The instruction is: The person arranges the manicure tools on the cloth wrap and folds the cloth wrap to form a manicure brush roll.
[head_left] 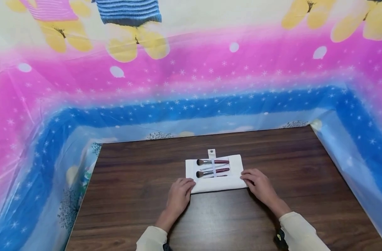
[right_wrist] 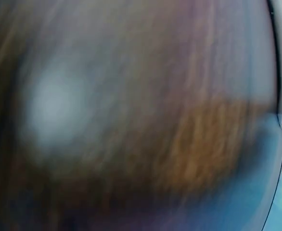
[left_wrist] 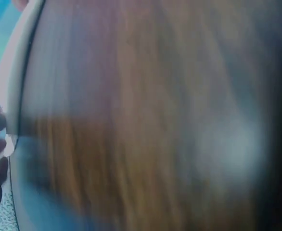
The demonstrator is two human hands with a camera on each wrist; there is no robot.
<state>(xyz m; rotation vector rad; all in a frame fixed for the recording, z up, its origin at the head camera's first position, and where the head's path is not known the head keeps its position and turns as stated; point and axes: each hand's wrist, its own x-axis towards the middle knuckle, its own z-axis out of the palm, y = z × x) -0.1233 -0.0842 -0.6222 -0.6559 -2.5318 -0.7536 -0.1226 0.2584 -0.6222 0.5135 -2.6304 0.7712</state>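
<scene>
A white cloth makeup brush roll lies on the table, its front edge folded over into a thick band. Two makeup brushes with dark red handles, an upper one and a lower one, sit under a pale strap with thinner tools between and below them. My left hand pinches the roll's front left corner. At the opposite end, my right hand grips the right edge of the fold. Only fingers of each hand show at the border of the wrist views, beside the white edge.
A small tab with a metal snap sticks out from the roll's far side. The dark wooden table runs out to both sides. Behind and beside it hangs a pink and blue printed cloth.
</scene>
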